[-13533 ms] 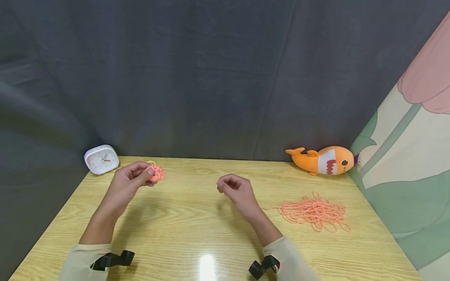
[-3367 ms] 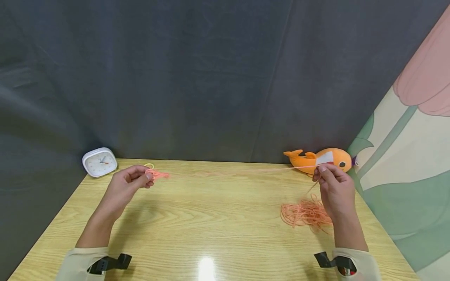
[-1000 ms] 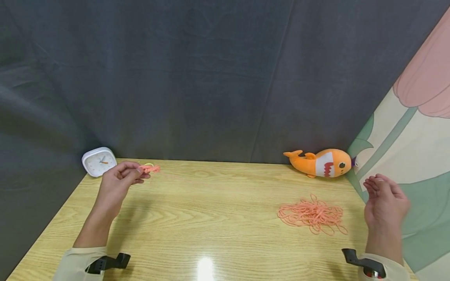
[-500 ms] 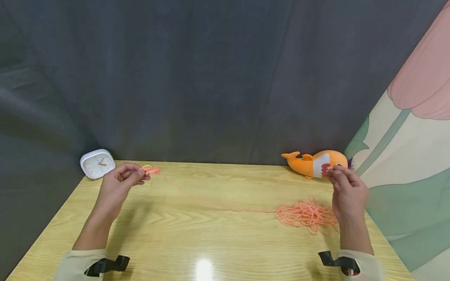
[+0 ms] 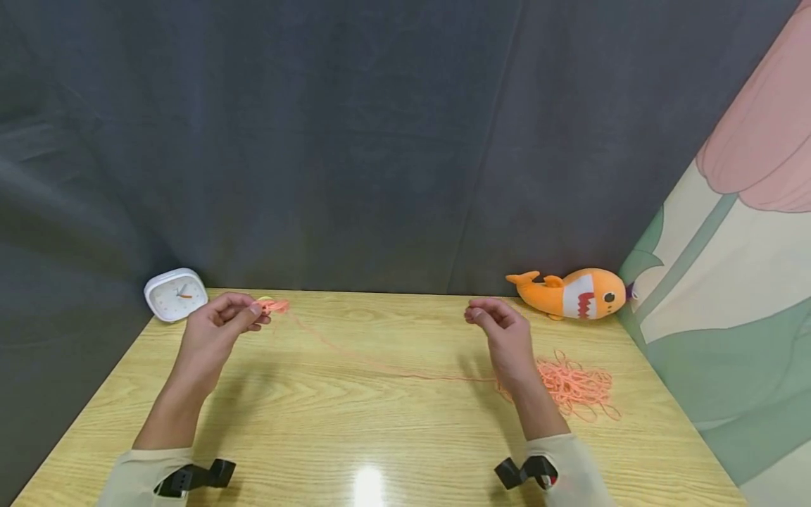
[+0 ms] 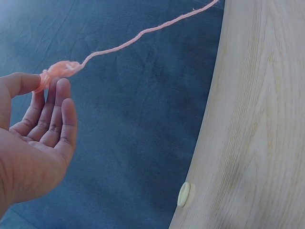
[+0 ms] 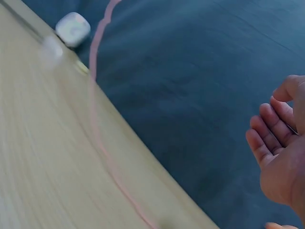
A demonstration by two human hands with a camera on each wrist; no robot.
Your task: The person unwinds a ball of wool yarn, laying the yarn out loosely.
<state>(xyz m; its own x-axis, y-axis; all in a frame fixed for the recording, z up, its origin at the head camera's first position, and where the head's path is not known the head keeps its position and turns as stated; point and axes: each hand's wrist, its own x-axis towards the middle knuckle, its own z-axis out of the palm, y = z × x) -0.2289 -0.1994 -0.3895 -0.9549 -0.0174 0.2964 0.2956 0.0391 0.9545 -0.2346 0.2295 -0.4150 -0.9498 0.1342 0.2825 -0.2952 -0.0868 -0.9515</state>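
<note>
My left hand pinches a small wound bundle of coral yarn between thumb and fingers, held above the table's left side. In the left wrist view the bundle sits at the fingertips, and a single strand trails off it. That strand sags to the table and runs right toward a loose heap of the same yarn. My right hand is raised left of the heap, its forearm covering part of it. Its fingers are loosely bent with no yarn visible in them; the strand passes clear of the hand.
A yellow ring lies at the table's back edge behind the left hand. At the back left stands a white clock. An orange shark plush lies at the back right. A dark curtain rises behind the wooden table.
Earlier the right hand held the strand stretched out to the right; the strand now hangs slack. From the far right, the right hand has swung left. The left hand keeps its pinch on the bundle.
</note>
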